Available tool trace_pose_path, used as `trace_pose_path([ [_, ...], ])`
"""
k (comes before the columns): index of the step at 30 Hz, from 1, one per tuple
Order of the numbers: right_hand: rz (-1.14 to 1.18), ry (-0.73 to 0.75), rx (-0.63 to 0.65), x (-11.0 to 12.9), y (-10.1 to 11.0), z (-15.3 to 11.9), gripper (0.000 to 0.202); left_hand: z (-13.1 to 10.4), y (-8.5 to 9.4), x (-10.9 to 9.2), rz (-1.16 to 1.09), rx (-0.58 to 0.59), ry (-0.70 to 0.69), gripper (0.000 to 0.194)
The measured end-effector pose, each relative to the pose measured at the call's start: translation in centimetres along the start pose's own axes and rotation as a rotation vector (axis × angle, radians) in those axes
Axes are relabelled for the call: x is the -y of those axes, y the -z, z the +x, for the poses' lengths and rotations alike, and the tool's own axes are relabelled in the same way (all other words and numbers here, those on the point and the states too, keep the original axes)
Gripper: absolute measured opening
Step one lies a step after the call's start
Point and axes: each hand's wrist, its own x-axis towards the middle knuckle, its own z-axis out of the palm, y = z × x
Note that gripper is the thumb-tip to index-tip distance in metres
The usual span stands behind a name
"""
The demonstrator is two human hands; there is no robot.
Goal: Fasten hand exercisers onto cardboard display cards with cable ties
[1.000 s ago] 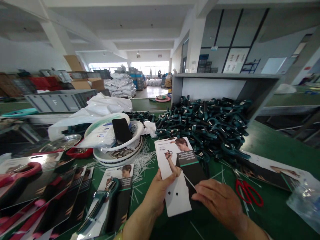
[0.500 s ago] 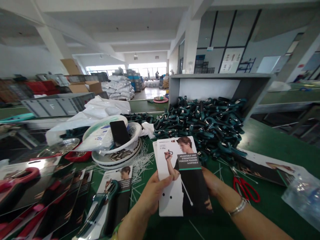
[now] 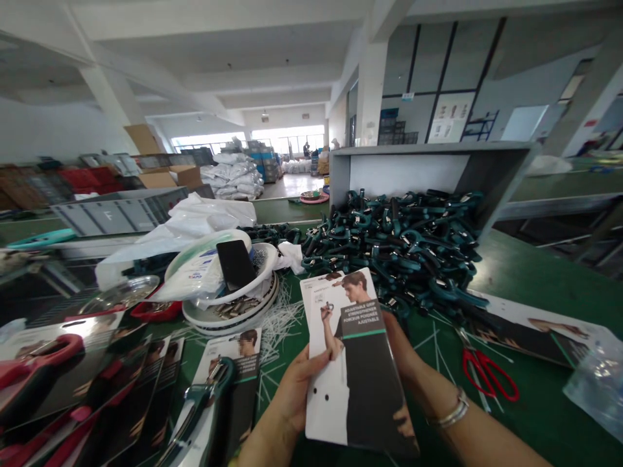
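Observation:
A printed backing card (image 3: 365, 383) for a grip strengthener is held up in front of me, tilted, with at least one more card's edge showing behind it. It has two small punched holes near its lower left. My left hand (image 3: 296, 389) pinches its left edge, thumb on the front. At the right edge, my right hand (image 3: 402, 347) grips from behind, its fingers mostly hidden by the card. To the left, a green grip strengthener (image 3: 221, 383) lies on another card (image 3: 250, 363). Beyond my hands lies a big heap of green grip strengtheners (image 3: 399, 240).
Loose white cable ties (image 3: 277, 324) are strewn left of the card. Red-handled scissors (image 3: 487, 373) lie at the right beside a clear plastic bag (image 3: 601, 376). A black phone (image 3: 236, 264) rests on stacked white bowls (image 3: 267, 259). Pink grip strengtheners (image 3: 43, 363) on cards fill the left.
The card has tilted and come slightly lower and closer. A white cable tie that showed across its front is no longer visible there. Both hands still hold the card's sides.

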Motion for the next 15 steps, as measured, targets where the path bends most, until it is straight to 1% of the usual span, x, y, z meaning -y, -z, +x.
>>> trace_pose_path([
  [2,-0.227,0.052,0.01,0.4,-0.1,-0.1,0.029,0.2,0.6,0.5,-0.115,-0.031,-0.012,0.03],
  [3,-0.362,0.093,0.037,0.7,-0.3,-0.2,0.026,0.2,1.0,0.7,-0.154,-0.019,0.002,0.027],
  [4,-0.487,0.138,0.08,1.2,-0.4,-0.3,0.024,0.2,1.3,1.0,-0.176,0.016,0.033,0.023],
  [5,-0.603,0.181,0.134,1.6,-0.6,-0.4,0.024,0.2,1.6,1.2,-0.183,0.069,0.074,0.023],
  [7,-0.787,0.246,0.236,2.5,-1.0,-0.7,0.024,0.0,2.0,1.4,-0.182,0.183,0.137,0.031],
  [8,-0.85,0.261,0.275,2.9,-1.2,-0.8,0.024,0.0,2.1,1.5,-0.197,0.216,0.137,0.031],
  [9,-0.897,0.266,0.3,3.2,-1.4,-0.9,0.024,-0.1,2.3,1.5,-0.231,0.223,0.113,0.026],
  [11,-0.956,0.272,0.331,3.5,-1.8,-1.0,0.024,-0.1,2.5,1.5,-0.34,0.181,0.038,0.009],
  [12,-0.976,0.28,0.345,3.5,-2.0,-1.0,0.025,-0.1,2.7,1.5,-0.394,0.154,0.013,0.005],
  [15,-1.017,0.315,0.383,3.4,-2.3,-0.9,0.029,0.0,3.2,1.4,-0.496,0.105,0.008,0.009],
])
